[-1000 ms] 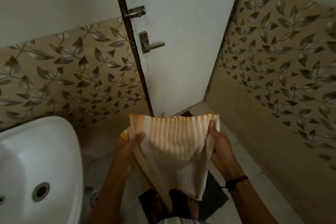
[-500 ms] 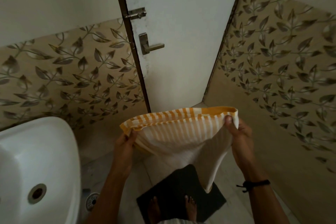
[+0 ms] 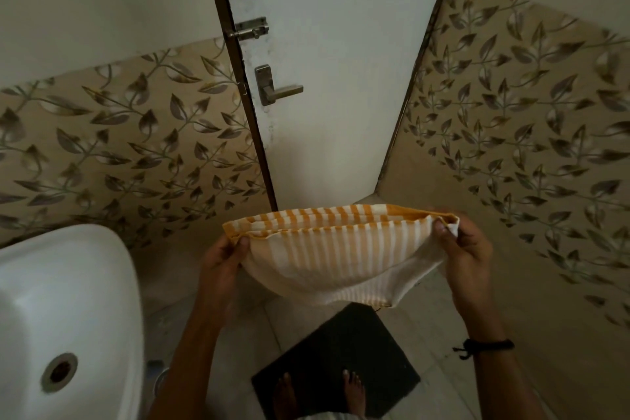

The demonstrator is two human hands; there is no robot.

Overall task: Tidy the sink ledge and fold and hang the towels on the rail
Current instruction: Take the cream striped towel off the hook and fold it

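A white towel with orange stripes (image 3: 327, 249) is stretched between my two hands at about waist height, folded over so its doubled top edges run level. My left hand (image 3: 221, 259) pinches the towel's left corner and my right hand (image 3: 467, 249) pinches the right corner. The towel sags in a curve between them, and its lower right corner hangs a little lower. No towel rail is in view.
A white sink (image 3: 68, 310) with a drain hole fills the lower left. A white door (image 3: 327, 72) with a lever handle (image 3: 276, 87) and a bolt stands straight ahead. Leaf-patterned tiled walls close in on both sides. My bare feet stand on a dark mat (image 3: 337, 355).
My hands have moved apart and pulled the towel taut and wide. The long hanging part has been drawn up into a shorter folded band.
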